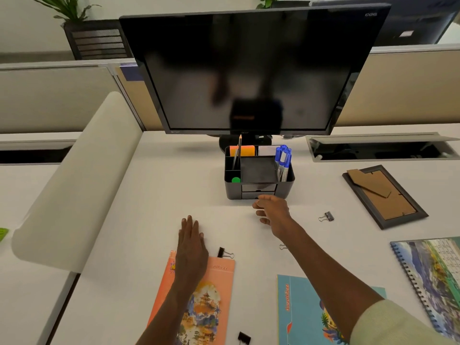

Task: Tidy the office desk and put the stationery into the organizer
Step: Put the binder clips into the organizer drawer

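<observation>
Hands: left point(191, 241) flat on desk point(154, 195), right point(272, 210) curled at organizer point(258, 170).

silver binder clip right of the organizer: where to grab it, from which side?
Take the silver binder clip by its dark body, pinching across the flat sides from above. It lies alone on the desk, wire handles pointing left toward the right hand, so the body is free; thin handles would likely slip or pivot.
</observation>
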The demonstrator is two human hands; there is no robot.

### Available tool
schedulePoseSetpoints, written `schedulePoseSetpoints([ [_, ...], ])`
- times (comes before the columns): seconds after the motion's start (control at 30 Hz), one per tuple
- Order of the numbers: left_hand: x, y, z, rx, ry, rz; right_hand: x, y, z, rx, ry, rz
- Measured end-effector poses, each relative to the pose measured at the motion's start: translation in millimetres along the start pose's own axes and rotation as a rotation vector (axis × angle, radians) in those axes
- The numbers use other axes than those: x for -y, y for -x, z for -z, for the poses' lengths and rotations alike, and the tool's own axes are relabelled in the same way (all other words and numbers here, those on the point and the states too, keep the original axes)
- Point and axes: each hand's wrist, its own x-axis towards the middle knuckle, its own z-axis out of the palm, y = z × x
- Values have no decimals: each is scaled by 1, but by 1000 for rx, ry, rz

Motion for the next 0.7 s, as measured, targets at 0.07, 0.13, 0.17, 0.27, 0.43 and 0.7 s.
schedulePoseSetpoints([
  [0.07,8,5,-2,-13,-10,12,0,0,-1,3,-81,-70],
  [0.13,11,8,-5,-21,-7,41,-1,2,-3,39,-194,-128],
  [0.17,12,9,-6,-28,-14,50,-2,2,-4,68,-248,-142],
  [0.27,12,9,-8,-44,-48,48,-3,5,-7,150,-390,-153],
  [0.43,14,10,-9,-50,-51,50,-4,7,-15,190,-589,-204],
  [0.7,13,12,-9,-59,-46,62,-9,8,-21,210,-740,-234],
])
